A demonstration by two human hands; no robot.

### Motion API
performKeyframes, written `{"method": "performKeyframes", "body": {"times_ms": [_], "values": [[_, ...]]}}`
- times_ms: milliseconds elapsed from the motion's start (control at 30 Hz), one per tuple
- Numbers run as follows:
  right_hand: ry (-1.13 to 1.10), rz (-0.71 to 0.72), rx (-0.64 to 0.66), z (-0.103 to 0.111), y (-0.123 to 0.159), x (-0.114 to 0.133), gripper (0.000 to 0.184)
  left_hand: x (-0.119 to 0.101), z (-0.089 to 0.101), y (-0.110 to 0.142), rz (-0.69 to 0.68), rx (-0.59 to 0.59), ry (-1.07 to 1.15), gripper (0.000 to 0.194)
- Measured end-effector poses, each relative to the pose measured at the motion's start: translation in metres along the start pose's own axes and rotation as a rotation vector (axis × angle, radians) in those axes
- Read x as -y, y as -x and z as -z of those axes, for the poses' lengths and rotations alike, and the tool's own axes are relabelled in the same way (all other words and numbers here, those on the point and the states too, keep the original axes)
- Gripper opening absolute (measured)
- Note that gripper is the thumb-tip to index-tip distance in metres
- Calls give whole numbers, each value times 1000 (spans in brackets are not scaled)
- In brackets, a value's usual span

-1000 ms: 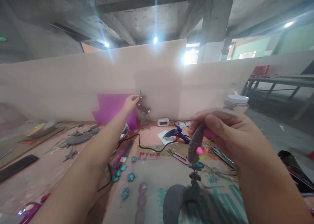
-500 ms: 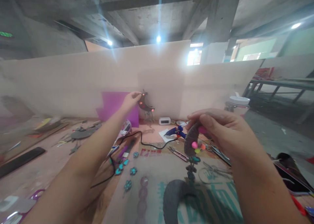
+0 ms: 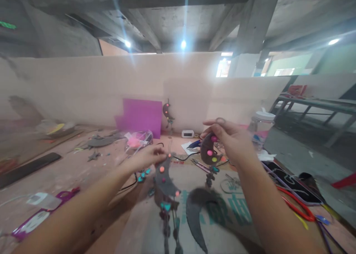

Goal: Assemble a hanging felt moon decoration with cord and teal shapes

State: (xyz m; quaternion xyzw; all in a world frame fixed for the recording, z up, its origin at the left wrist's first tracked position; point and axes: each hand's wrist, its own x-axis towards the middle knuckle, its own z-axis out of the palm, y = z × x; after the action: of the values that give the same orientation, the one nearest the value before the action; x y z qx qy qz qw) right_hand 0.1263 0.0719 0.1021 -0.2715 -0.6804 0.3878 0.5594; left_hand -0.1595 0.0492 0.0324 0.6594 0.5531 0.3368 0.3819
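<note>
My left hand [image 3: 150, 156] pinches the top of a dark grey felt crescent moon ornament [image 3: 164, 179], dotted with pink and orange pom-poms. Turquoise pieces and dark strands dangle below it, blurred by motion. To the right, my right hand [image 3: 229, 137] grips a second crescent moon ornament [image 3: 206, 150] by its upper end; a ring shows above the fingers. This one bears pink, yellow-green and orange pom-poms and a short dangling strand. Below the hands, a plain grey crescent [image 3: 194, 217] lies on the printed work sheet [image 3: 239, 243].
Another crescent ornament [image 3: 167, 112] hangs against the white partition [image 3: 191, 98], beside a purple sheet [image 3: 144, 114]. A blue glue gun [image 3: 194, 144], tweezers [image 3: 200, 165] and a small digital clock [image 3: 187, 134] lie behind. Red-handled scissors [image 3: 299, 205], a phone [image 3: 292, 183] and a lidded jar [image 3: 261, 127] are at right.
My left hand has come down and toward me from the partition, bringing a crescent ornament with it. The right hand, still holding its ornament, has shifted slightly left.
</note>
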Motion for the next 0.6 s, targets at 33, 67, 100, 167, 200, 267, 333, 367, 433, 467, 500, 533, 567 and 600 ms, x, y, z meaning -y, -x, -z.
{"method": "performKeyframes", "body": {"times_ms": [33,67,100,167,200,267,333,367,433,467,500,533,567,600], "values": [[8,-7,26,-5,-3,-2,37,13,-10,3,22,4,-18,32],[19,-16,53,-11,-7,-4,39,24,-19,5,32,-5,-32,30],[31,-25,79,-17,-13,-6,40,33,-25,6,39,-20,-46,27],[45,-42,117,-31,-31,-10,38,41,-27,5,9,-84,-64,23],[45,-56,128,-39,-42,-12,35,40,-24,2,-21,-133,-65,23],[24,-104,141,-58,-67,-18,27,30,-13,-12,-105,-254,-42,28],[9,-136,151,-78,-92,-27,21,14,1,-36,-188,-373,20,38],[5,-151,154,-87,-104,-32,19,7,7,-50,-220,-416,64,44],[6,-180,151,-102,-128,-45,17,0,14,-81,-234,-484,156,52],[12,-198,143,-108,-140,-52,18,1,15,-94,-222,-511,193,53],[24,-219,134,-111,-152,-59,21,4,14,-106,-202,-530,224,51],[39,-243,128,-114,-165,-65,23,10,13,-115,-182,-545,248,48],[58,-271,125,-115,-178,-71,23,17,12,-122,-162,-553,267,44],[76,-300,127,-116,-191,-76,22,25,12,-127,-147,-553,281,40]]}}
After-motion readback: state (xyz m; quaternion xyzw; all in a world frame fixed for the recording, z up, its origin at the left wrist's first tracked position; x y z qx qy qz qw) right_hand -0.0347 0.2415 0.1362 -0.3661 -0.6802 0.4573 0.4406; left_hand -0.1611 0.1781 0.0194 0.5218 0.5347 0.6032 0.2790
